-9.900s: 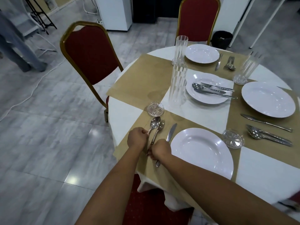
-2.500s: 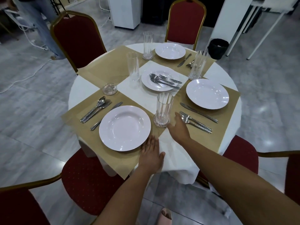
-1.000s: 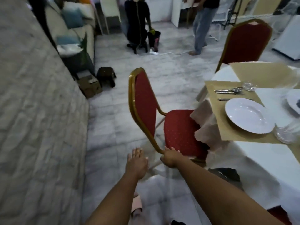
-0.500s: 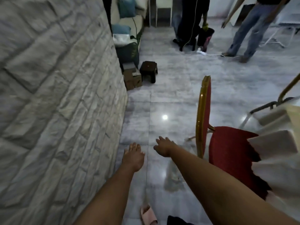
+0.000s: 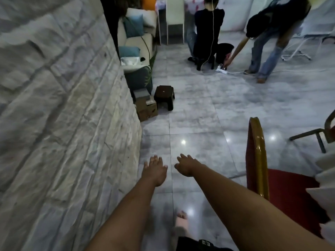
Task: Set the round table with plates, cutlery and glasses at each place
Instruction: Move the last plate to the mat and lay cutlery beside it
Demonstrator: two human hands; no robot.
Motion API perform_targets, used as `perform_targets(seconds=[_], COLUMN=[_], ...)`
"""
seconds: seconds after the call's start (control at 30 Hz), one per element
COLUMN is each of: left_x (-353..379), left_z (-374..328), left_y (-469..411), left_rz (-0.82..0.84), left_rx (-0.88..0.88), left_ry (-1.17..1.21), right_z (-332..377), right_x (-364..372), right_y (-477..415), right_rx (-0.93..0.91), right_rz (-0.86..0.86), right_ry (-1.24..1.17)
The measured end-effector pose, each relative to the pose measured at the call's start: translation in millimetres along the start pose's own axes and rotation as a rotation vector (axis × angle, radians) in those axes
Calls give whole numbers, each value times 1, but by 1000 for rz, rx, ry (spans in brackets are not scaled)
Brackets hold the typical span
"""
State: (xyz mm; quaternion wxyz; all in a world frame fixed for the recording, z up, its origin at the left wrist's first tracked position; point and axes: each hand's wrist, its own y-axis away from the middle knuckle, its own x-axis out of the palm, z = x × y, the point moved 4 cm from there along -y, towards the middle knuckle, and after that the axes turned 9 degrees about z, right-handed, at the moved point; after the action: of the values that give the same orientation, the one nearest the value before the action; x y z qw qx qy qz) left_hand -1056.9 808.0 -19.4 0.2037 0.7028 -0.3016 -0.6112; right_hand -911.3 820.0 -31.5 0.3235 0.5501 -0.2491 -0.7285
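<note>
— Looking down at the hands: what are they doing?
— Both reach out over the floor point(image 5: 199, 124). The left hand point(image 5: 154, 171) is palm down, fingers straight and a little spread, holding nothing. The right hand point(image 5: 184, 166) is just beside it, fingers loose and slightly bent, also holding nothing. The two do not touch.
— And the counter point(image 5: 326, 192)?
— It shows only as white cloth hanging in folds at the right edge. Its top is out of view.
— What is nearest the hands?
— A chair point(image 5: 257, 160) with a gold frame and red pad, its back seen edge-on. It stands right of the right hand, apart from it, and its red seat meets those folds.
— The left side?
— A rough stone wall point(image 5: 63, 105) runs along it. At its far end sits a box point(image 5: 146, 109), with a dark stool point(image 5: 164, 94) just beside and a sofa point(image 5: 134, 40) with blue cushions behind.
— Anyone else?
— Well off, a person in black point(image 5: 208, 29) sits low, back turned. A second person point(image 5: 272, 33) bends over, one arm stretched toward a white power strip point(image 5: 222, 69) on the floor.
— Anything lower down?
— A foot point(image 5: 182, 221), blurred, between the two forearms.
</note>
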Motion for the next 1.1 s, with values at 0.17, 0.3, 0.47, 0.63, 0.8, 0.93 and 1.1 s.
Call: perform_targets(seconds=[0.17,0.3,0.47,0.63,0.8,0.93,1.1], left_x=[-66,-128,-174,-227,-283,-320,-339], left_z=[-17,-25,-41,-74,-114,-150,-224], left_y=[-64,-117,-178,-257,-339,-387,-438], left_rz=[11,-12,27,26,37,53,119], left_rx=[50,58,89,182,272,362,479], left_ry=[-5,-28,-85,-179,-279,-350,-459], right_z=[-22,-39,-67,-109,-158,-198,-263], right_x=[-66,-127,-184,-242,-294,-329,-351], right_y=[-51,-84,-119,-164,-203,-214,-219], right_rx=[61,81,117,186,294,374,479], right_rz=[-2,-32,-16,-65,-127,-131,-186], right_ry=[-54,-76,-130,-207,-330,-424,-558])
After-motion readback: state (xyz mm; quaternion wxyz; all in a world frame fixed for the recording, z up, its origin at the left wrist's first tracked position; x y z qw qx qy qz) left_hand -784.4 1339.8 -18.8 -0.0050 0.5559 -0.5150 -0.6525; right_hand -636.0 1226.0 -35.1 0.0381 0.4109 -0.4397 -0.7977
